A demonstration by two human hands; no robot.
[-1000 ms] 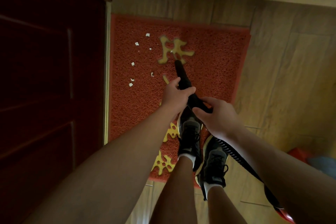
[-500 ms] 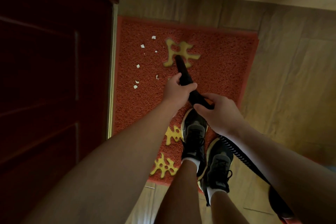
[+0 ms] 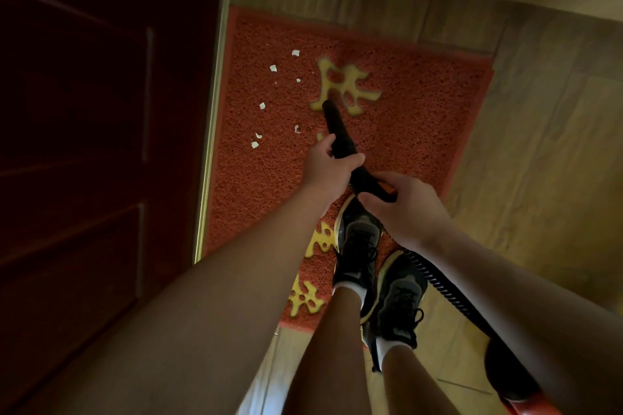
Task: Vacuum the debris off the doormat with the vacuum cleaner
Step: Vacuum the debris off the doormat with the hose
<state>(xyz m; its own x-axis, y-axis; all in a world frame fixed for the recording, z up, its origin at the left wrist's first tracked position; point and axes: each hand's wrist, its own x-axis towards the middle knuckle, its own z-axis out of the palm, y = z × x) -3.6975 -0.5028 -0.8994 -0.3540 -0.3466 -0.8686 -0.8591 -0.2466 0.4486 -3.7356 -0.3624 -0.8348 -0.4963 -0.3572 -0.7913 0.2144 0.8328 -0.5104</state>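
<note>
Hardly begun, by the look: about 7 white scraps (image 3: 273,68) lie near the doormat's (image 3: 421,118) left edge (nozzle (image 3: 329,111) mid-mat, just beside them). Left hand (image 3: 327,168) and right hand (image 3: 406,212) wrap their fingers (image 3: 352,158) round the vacuum cleaner (image 3: 342,140).

Left of your left hand (image 3: 325,168) the red looped-pile doormat (image 3: 421,131) lies open up to the dark red wooden door (image 3: 101,145) walling that side. Ahead juts the black tapered nozzle (image 3: 337,128). Under your right hand (image 3: 404,209), black lace-up shoes (image 3: 360,246) and black ribbed hose (image 3: 435,283) crowd it.
</note>
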